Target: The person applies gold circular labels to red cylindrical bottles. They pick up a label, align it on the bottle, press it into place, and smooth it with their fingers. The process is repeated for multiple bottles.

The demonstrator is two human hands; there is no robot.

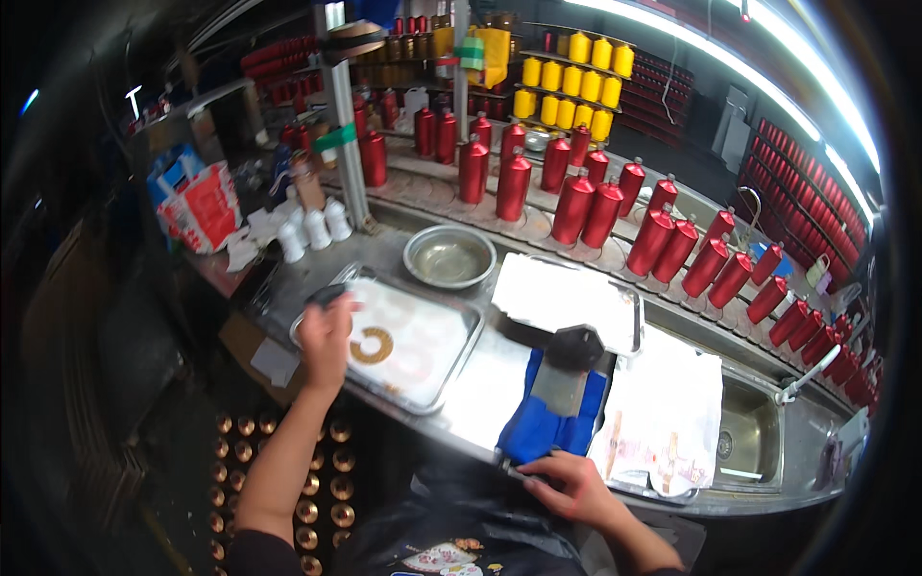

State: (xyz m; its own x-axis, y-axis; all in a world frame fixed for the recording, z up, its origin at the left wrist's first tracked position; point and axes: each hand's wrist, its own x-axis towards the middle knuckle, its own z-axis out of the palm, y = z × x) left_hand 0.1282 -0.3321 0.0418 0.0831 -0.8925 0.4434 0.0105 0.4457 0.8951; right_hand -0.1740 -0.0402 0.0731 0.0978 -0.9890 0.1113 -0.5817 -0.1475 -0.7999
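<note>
My left hand (325, 341) is raised over the left end of a shallow tray (451, 370), its fingers bent around a blurred dark piece (327, 296). In the tray lies a wet white sheet (413, 336) with a brownish ring-shaped mark (371, 345). My right hand (571, 487) is at the counter's front edge, fingers curled at a small metal part (509, 468); what they grip is mostly hidden. Just beyond it, a blue cloth-covered rest (528, 418) carries a grey piece (559, 384) with a dark faceted head (576, 346).
A metal basin (449, 257) stands behind the tray. White sheets (567, 293) and a printed paper stack (663, 422) lie rightward, beside a sink (747, 432). Red bottles (514, 187) line the back ledge. White bottles (315, 228) stand at left; copper-coloured round pieces (307, 511) are below.
</note>
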